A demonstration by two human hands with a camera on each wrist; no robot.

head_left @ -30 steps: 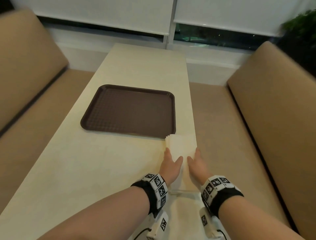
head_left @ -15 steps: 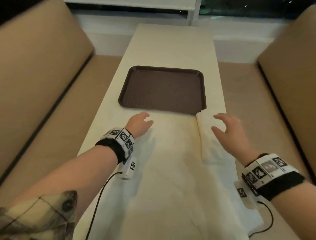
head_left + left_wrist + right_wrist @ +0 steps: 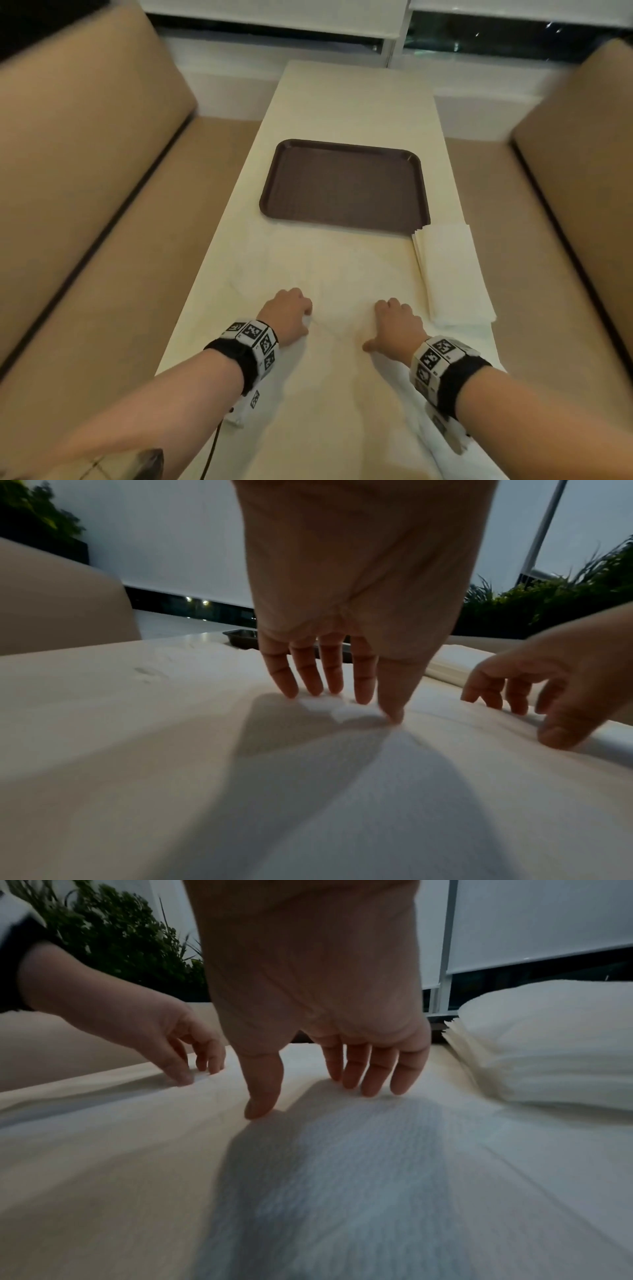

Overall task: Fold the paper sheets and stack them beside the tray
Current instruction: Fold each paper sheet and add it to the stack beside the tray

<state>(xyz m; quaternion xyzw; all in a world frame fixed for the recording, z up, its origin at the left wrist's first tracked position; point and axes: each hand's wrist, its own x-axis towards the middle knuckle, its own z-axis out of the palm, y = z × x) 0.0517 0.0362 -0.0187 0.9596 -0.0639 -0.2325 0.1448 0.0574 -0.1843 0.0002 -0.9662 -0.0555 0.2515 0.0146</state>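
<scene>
A large white paper sheet (image 3: 335, 274) lies flat on the table in front of the dark brown tray (image 3: 346, 186). Both hands rest on its near part. My left hand (image 3: 289, 315) has its fingers curled down, and in the left wrist view the thumb and fingertips (image 3: 363, 696) pinch a small ridge of the sheet (image 3: 342, 710). My right hand (image 3: 394, 323) touches the sheet with its fingertips (image 3: 373, 1088), thumb spread wide, gripping nothing. A stack of folded sheets (image 3: 452, 274) sits by the tray's near right corner, right of my right hand.
The cream table (image 3: 356, 99) is long and narrow and runs toward a window. Tan padded benches stand on the left (image 3: 85, 171) and right (image 3: 565, 205). The folded stack lies close to the table's right edge. More paper covers the near end.
Both hands left the folded stack, spread apart over the table, then came back toward me and together. They now rest on the flat sheet. The head view shifted.
</scene>
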